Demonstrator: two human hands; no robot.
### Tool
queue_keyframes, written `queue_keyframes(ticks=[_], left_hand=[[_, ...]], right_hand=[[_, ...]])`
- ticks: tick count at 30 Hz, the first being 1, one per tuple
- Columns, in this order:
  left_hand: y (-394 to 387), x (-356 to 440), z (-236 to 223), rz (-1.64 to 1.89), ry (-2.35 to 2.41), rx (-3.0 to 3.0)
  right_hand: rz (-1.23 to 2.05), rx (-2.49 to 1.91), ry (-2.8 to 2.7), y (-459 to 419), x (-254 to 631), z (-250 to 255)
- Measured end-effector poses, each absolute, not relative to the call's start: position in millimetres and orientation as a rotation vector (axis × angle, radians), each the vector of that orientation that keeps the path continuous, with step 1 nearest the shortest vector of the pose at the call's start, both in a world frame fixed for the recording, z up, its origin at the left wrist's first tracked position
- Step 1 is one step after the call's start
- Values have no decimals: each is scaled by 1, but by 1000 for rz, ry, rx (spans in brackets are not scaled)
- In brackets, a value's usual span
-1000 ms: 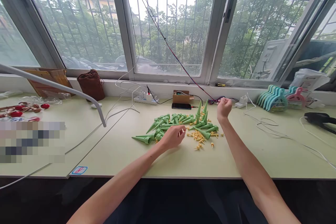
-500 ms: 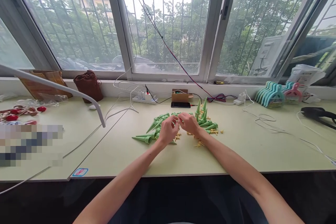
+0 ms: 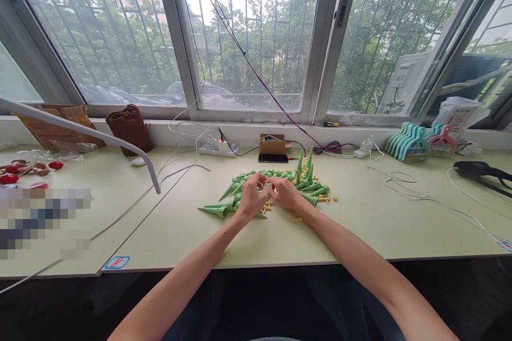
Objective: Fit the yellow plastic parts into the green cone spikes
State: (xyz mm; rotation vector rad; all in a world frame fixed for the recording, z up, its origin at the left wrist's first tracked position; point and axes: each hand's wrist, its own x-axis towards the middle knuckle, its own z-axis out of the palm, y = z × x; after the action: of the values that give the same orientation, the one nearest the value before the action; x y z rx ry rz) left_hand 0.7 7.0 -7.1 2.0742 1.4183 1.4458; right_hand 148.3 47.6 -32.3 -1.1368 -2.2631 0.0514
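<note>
My left hand (image 3: 254, 196) and my right hand (image 3: 283, 194) meet at the fingertips over the middle of a pile of green plastic cone spikes (image 3: 237, 184). Both are closed in a pinch; whatever lies between the fingers is too small and hidden to make out. A long spike (image 3: 216, 211) lies on its side left of my left hand, its ribbed collar facing me. Beyond my right hand, a few spikes (image 3: 299, 166) stand point up. Small yellow plastic pieces (image 3: 267, 205) are scattered between my wrists, and more yellow pieces (image 3: 326, 199) lie to the right.
Behind the pile are a black phone (image 3: 273, 158), a small cardboard box (image 3: 272, 144) and a power strip (image 3: 218, 149). A white lamp arm (image 3: 136, 152) crosses at left. Teal hangers (image 3: 408, 142) and a black device (image 3: 480, 170) lie at right, with loose white cables.
My right hand has dropped slightly toward me, its fingers still against those of my left hand. The view has shifted a little.
</note>
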Motion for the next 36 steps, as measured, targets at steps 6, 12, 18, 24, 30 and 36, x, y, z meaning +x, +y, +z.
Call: queue_keyframes(ticks=[6,12,18,24,30,36], left_hand=[[9,-2,-10,1431,1433,2077],[12,-4,-11,1426,1423,2078],[12,-3,-12,1438,1451,2087],[8,-3,-10,1430,1468,2132],[6,-3,-8,1452,1493,2119],[7,-2,-7,1407,1443,2153]], right_hand=[[192,-1007,-2177,56,145,-40],[305,-874,-2083,60,146,-39],[269,-914,-1983,57,146,-34],[183,-902,-1879,55,151,-24],[96,-933,-1776,51,157,-15],[36,-917,-1726,47,159,-12]])
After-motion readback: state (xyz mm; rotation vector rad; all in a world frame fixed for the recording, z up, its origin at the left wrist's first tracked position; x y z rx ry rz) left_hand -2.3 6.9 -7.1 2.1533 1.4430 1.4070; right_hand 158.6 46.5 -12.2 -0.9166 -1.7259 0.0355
